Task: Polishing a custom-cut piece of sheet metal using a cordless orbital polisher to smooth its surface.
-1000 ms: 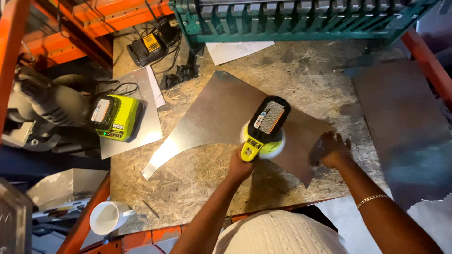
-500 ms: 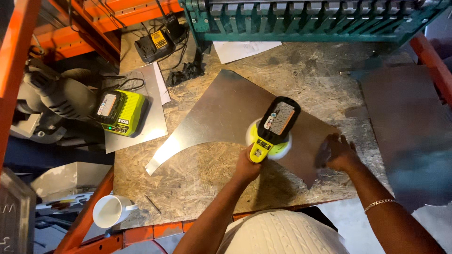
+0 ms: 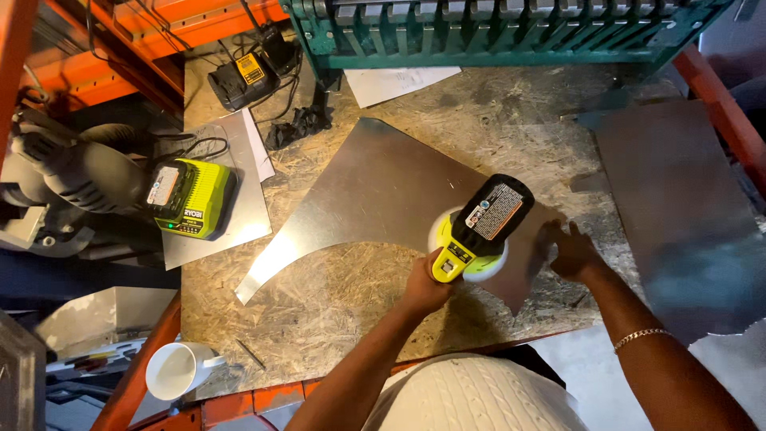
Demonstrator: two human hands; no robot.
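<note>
Head view: sander on metal sheet

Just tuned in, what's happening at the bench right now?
A person stands at a chipboard workbench. Their left hand grips a yellow and black cordless polisher, its round pad pressed on a curved sheet of metal. Their right hand lies flat on the sheet's right end. A yellow battery charger sits to the left, a white mug at the near corner.
</note>
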